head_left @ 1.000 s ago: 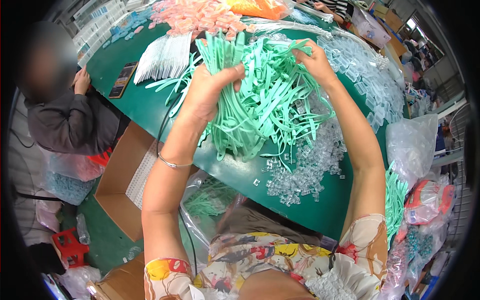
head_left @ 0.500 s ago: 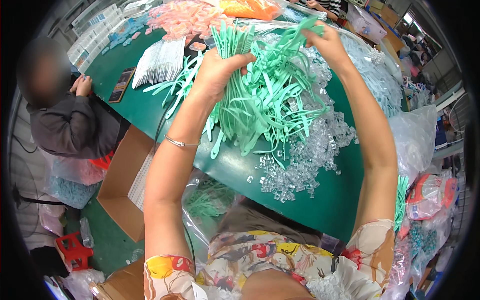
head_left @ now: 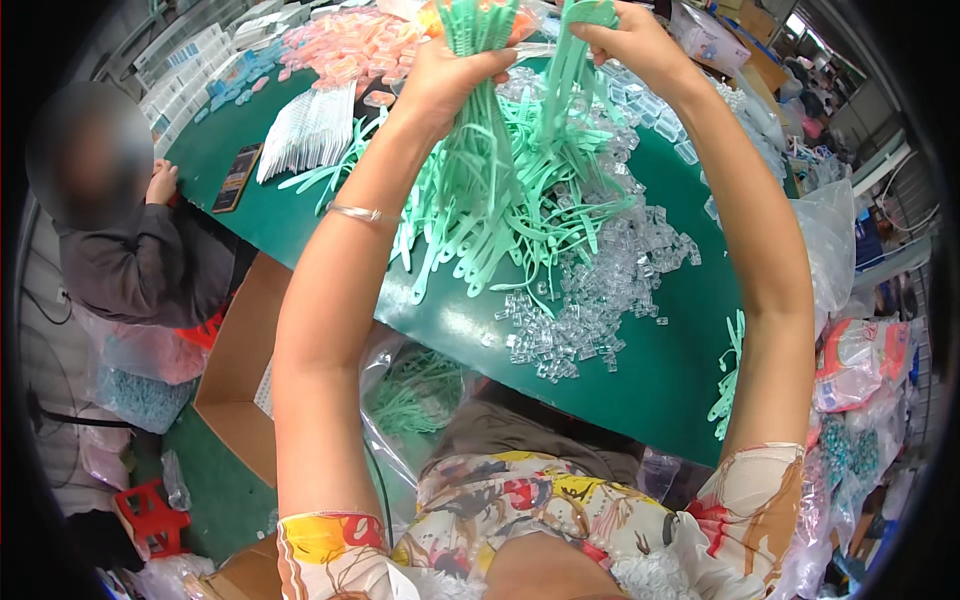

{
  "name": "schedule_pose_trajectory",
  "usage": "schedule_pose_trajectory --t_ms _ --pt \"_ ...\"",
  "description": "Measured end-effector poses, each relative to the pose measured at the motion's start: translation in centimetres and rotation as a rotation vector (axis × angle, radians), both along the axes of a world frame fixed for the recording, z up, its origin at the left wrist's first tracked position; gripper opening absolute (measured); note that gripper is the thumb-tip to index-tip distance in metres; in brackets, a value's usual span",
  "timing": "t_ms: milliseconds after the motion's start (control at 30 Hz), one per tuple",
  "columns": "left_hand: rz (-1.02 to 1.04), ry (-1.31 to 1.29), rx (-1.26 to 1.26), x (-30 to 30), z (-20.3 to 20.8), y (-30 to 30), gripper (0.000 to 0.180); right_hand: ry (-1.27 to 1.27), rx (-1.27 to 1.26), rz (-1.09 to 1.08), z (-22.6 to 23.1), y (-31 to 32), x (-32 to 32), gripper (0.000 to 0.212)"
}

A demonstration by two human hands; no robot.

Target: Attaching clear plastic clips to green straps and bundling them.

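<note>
Green table (head_left: 650, 390) lies below the fingers (head_left: 488, 64), and I see the left hand (head_left: 440, 82) curled round a bunch of green straps (head_left: 482, 150), the right hand (head_left: 632, 45) pinching more straps (head_left: 567, 85) beside it, over a messy pile (head_left: 560, 195), maybe sorting, which needs gentle pulling.

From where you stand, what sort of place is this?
Probably an assembly workshop: mint-green strips, small clear plastic pieces and peach-coloured plastic parts lie heaped on one green table.

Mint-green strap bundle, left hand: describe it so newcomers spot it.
Over the dark green tabletop, find the person's left hand. It grips a thick bundle of long mint-green straps, gathered lengthwise, unlike the tangled mint-green strap pile below.
</note>
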State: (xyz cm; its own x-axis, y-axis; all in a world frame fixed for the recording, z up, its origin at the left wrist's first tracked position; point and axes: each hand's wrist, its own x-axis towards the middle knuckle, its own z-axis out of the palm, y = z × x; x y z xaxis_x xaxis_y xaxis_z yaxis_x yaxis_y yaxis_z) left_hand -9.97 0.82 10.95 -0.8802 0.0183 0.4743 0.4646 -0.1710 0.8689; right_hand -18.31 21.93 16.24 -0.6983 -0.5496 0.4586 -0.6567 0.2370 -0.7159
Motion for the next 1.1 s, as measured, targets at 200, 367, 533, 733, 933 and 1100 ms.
schedule_pose_trajectory --t_ms 200,367,533,733,933,1100 --pt "-0.199 0.076 -0.092 -1.1 0.9 2.8 0.029 -0.142 -0.072 0.163 0.4 -2.9 3.1 0.027" --pt "-0.219 0.127 -0.089 -1.5 1.1 3.4 0.030 -0.331 -0.145 0.311 0.5 -2.1 3.3 0.029" --pt "-0.056 0.061 0.037 -0.5 1.1 1.1 0.024 -0.261 -0.279 0.385 1.7 -2.9 5.7 0.025" --pt "-0.036 -0.061 0.073 0.7 2.6 -1.7 0.018 0.230 0.488 -0.257 -10.6 3.9 -4.1 0.028" --pt "-0.009 -0.177 -0.150 1.4 1.1 -2.2 0.021 -0.046 0.487 -0.327 -14.5 5.6 -4.7 0.025" --pt "0.002 -0.223 -0.228 0.0 -1.0 -0.9 0.022 -0.303 0.124 -0.162 -12.7 5.3 -5.0 0.021"
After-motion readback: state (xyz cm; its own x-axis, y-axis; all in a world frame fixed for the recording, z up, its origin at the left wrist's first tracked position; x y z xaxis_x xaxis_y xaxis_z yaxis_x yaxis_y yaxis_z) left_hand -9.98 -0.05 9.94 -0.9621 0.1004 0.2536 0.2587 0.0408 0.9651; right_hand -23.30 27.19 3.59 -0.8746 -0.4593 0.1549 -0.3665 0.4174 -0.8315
